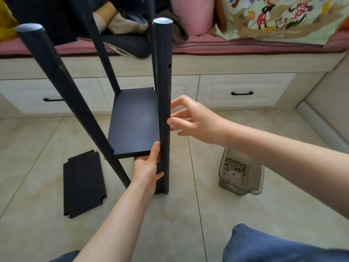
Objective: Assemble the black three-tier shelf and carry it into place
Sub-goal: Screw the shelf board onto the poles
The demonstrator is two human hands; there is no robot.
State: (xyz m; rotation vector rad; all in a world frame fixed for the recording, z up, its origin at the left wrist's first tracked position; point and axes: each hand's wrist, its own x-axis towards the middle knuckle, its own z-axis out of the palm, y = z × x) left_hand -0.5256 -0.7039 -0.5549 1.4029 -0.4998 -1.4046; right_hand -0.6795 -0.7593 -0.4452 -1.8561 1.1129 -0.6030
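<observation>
Head view: a loose black board (84, 183) lies flat on the floor (188, 214) at left. Left hand (148, 167) grips the fitted board (135, 122) of the standing shelf (62, 87), beside its front pole (164, 91). Right hand (194, 121), fingers loose and spread, holds nothing. Clear tub (240, 186) holds screws (234, 165). Cartoon-mouse bag (279, 17) has unreadable lettering.
</observation>
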